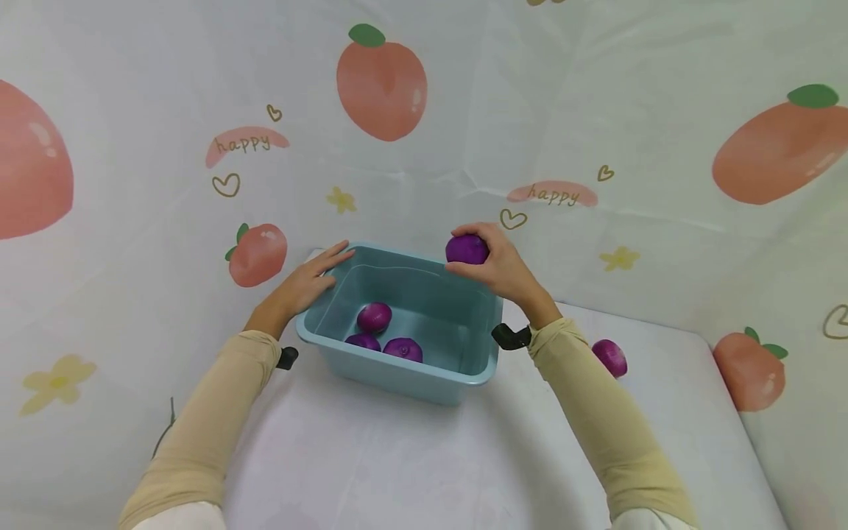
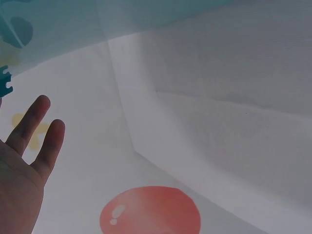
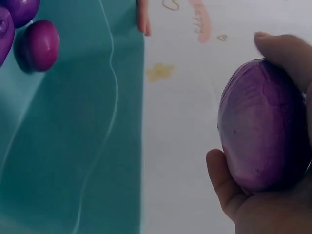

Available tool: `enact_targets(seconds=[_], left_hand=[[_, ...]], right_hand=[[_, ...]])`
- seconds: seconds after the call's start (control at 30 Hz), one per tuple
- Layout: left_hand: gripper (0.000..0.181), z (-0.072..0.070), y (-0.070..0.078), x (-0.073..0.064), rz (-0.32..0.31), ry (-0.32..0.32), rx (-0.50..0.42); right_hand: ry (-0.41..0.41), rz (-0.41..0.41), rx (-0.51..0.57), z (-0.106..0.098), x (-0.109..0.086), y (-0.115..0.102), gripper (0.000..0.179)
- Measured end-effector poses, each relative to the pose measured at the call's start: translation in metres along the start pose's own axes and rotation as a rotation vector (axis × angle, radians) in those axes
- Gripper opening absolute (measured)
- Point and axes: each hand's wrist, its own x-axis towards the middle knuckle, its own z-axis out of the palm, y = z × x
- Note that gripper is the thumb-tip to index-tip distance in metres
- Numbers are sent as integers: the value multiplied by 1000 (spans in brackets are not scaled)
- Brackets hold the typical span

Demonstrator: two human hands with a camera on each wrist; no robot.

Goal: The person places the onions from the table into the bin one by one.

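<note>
A purple cabbage (image 3: 261, 126), small and veined, is held in my right hand (image 1: 500, 265) between thumb and fingers. In the head view it hangs over the far right rim of a blue-green plastic bin (image 1: 397, 372). Inside the bin lie a magenta onion-like ball (image 1: 374, 318), a purple ball (image 1: 363, 341) partly behind the near wall, and another purple ball with a round stem end (image 1: 403, 350). My left hand (image 1: 305, 285) rests at the bin's far left corner, its fingers extended along the rim. Two straight fingers (image 2: 51, 148) show in the left wrist view.
Another magenta ball (image 1: 611, 358) sits on the white table (image 1: 397, 464) to the right, partly behind my right sleeve. A white cloth printed with peaches (image 1: 382, 88) hangs behind and around the table. Dark wrist straps or mounts (image 1: 510, 337) show beside both forearms.
</note>
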Motion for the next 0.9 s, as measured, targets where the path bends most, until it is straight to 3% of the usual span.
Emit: enact_targets(seconds=[0.23,0.47,0.73,0.9], left_hand=[[63,1,2,2,10,2,6],[64,-1,0,1,8,1,7],[63,-3,0,0,12,2,-6],[62,-3,1,0,24,-5,-21]], right_hand=[[-28,9,23,24,21,-11,49],[-78,-27,66,58,40,-21,64],[-85,-4,87,95,55,-17,68],[-165,46,107,109,53,-6,68]])
